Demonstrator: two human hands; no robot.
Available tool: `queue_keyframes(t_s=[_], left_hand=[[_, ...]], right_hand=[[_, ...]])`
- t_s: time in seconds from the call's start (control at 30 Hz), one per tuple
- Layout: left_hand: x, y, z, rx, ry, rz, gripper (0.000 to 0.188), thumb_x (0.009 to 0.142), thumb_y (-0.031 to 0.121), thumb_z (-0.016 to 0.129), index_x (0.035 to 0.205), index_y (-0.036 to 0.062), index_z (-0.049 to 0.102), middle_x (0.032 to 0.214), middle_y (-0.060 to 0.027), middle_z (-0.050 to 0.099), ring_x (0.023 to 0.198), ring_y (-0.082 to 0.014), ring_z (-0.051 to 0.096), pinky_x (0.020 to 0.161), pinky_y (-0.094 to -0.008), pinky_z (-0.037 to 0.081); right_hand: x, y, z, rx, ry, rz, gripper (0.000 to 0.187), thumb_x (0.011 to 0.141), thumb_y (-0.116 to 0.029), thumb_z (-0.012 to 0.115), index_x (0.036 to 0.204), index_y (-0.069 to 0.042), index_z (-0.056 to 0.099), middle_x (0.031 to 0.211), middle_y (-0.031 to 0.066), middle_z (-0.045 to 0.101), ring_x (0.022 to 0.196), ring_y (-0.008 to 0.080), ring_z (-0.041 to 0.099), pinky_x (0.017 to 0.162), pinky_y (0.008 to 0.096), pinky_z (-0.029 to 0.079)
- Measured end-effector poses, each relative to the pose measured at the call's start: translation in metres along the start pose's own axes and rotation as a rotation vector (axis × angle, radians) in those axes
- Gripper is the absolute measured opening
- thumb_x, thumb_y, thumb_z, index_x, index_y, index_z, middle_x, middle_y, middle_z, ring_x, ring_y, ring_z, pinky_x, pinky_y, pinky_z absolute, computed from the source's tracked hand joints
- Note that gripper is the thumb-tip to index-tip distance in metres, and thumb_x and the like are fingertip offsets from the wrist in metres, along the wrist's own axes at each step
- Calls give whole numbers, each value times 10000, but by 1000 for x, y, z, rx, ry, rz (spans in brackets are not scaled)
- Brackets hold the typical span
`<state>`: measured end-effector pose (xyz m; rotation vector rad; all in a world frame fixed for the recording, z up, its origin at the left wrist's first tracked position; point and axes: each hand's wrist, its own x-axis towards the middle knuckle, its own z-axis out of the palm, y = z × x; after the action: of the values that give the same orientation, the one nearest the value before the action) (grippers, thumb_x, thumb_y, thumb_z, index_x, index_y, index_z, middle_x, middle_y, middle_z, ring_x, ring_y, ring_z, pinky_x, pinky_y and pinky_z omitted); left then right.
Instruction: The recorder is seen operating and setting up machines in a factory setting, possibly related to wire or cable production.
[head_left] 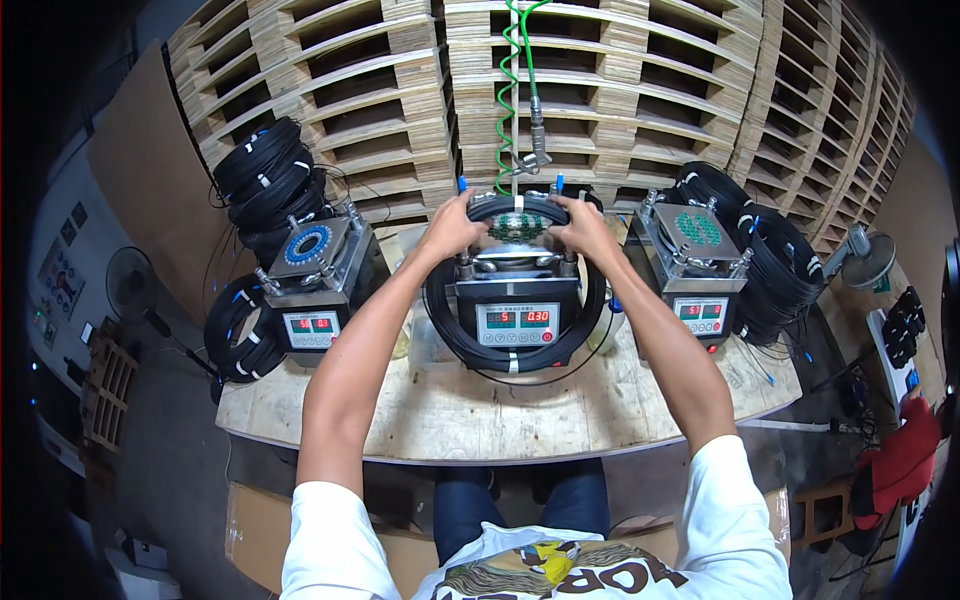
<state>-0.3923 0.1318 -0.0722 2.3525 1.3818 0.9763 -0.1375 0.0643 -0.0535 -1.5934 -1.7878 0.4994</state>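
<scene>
A large coil of black cable point(470, 350) rings the middle machine, its near side hanging below the front panel and its far side raised above the top plate. White ties bind it at both ends. My left hand point(455, 228) is closed round the coil's upper left part, and my right hand point(585, 230) grips its upper right part. Between them lies the middle machine's point(517, 322) top, with a ring of small green pieces point(518, 229) partly hidden under the coil. Red digits glow on the panel. Blue cable ends poke up behind both hands.
Similar machines stand at left point(310, 262) and right point(692, 255). Black cable coils are piled beside them point(265, 170) point(785, 265). A green spiral air hose point(506, 90) with a metal fitting point(537, 135) hangs above. Wooden pallets point(640, 60) rise behind the wooden table point(480, 425).
</scene>
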Motion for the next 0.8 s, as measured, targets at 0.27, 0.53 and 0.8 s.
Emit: queue_keyframes(t_s=[0.27, 0.53, 0.8], left_hand=[[-11, 41, -47, -62, -49, -37, 687, 801, 149, 652, 1434, 34, 410, 775, -125, 684, 618, -193, 636, 584, -359, 503], [-137, 60, -51, -198, -300, -235, 973, 749, 143, 656, 1545, 35, 107, 969, -296, 661, 763, -343, 680, 709, -410, 536], [-274, 21, 42, -435, -475, -494, 998, 757, 136, 654, 1573, 48, 86, 681, -112, 607, 505, -204, 561, 499, -350, 459]], right_hand=[[-2, -18, -20, -108, 139, -228, 402, 764, 24, 605, 1156, -34, 676, 915, 268, 692, 910, 411, 681, 802, 475, 536], [-123, -22, 5, -6, -132, -168, 425, 803, -17, 694, 1199, 19, 545, 838, 224, 688, 797, 328, 692, 735, 398, 519], [-221, 40, 89, -6, -410, 46, 300, 770, -53, 694, 1051, 48, 669, 743, 196, 676, 700, 276, 669, 663, 381, 517]])
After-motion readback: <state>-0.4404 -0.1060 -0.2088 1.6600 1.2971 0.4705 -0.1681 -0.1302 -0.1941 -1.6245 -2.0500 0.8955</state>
